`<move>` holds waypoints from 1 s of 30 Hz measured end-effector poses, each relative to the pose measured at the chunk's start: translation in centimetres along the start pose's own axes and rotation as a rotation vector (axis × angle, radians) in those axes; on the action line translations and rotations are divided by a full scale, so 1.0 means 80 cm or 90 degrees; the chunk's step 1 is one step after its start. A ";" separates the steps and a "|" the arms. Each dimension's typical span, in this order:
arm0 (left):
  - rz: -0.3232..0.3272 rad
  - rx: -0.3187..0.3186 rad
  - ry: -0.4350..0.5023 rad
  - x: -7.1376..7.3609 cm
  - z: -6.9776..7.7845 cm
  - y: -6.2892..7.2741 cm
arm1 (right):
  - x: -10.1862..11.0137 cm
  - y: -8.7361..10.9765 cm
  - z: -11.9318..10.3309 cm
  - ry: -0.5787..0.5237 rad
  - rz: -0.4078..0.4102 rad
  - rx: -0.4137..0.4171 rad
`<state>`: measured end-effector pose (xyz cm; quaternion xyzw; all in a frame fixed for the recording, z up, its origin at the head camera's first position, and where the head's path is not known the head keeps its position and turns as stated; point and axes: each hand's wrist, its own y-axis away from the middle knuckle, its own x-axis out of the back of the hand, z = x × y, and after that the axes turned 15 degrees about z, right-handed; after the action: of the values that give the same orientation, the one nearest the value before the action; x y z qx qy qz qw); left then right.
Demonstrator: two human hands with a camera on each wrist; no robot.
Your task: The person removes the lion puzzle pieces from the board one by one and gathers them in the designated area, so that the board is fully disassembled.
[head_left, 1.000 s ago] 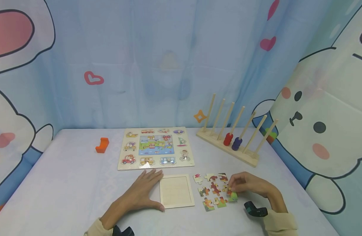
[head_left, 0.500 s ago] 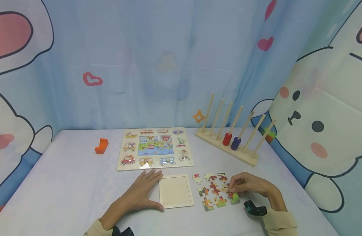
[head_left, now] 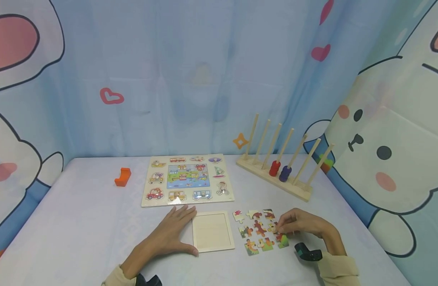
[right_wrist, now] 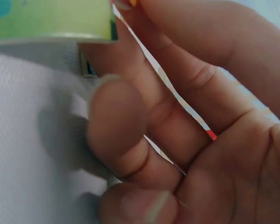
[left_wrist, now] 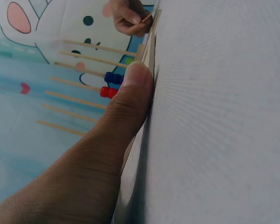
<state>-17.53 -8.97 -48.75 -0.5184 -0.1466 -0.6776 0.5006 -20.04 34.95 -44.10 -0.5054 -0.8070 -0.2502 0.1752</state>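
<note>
My left hand [head_left: 172,234] rests at the left side of a square wooden puzzle tray [head_left: 213,232], fingers spread and fairly straight. In the left wrist view the thumb [left_wrist: 135,79] lies against the tray's edge. My right hand [head_left: 306,224] pinches a green-edged jigsaw piece [head_left: 283,241] at the right of the other pieces; the right wrist view shows its green face [right_wrist: 56,21] tilted up off the cloth, the pinch itself mostly out of frame. Several loose jigsaw pieces [head_left: 259,228] with brown and orange pictures lie in rough rows between the tray and this hand.
Behind the tray lies a picture puzzle board [head_left: 188,176] with vehicles. A wooden peg stand [head_left: 272,178] with red beads [head_left: 274,168] and dark blue beads [head_left: 285,174] stands at the back right. An orange curved block [head_left: 123,177] sits back left.
The green-edged piece has turned and shifted slightly in the right hand's fingers. The left hand keeps its place at the tray. The head view has shifted a little.
</note>
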 end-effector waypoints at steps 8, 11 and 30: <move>0.005 0.001 0.004 -0.001 0.000 0.000 | 0.000 0.000 0.002 -0.012 0.003 -0.004; 0.006 -0.002 0.004 -0.001 -0.001 0.000 | 0.000 -0.001 0.002 -0.015 0.001 -0.003; 0.008 0.002 0.012 0.000 0.000 0.000 | -0.001 -0.003 0.004 -0.040 -0.019 0.010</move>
<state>-17.50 -8.97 -48.73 -0.5123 -0.1396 -0.6792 0.5067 -20.22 34.98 -44.48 -0.4994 -0.8216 -0.2304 0.1500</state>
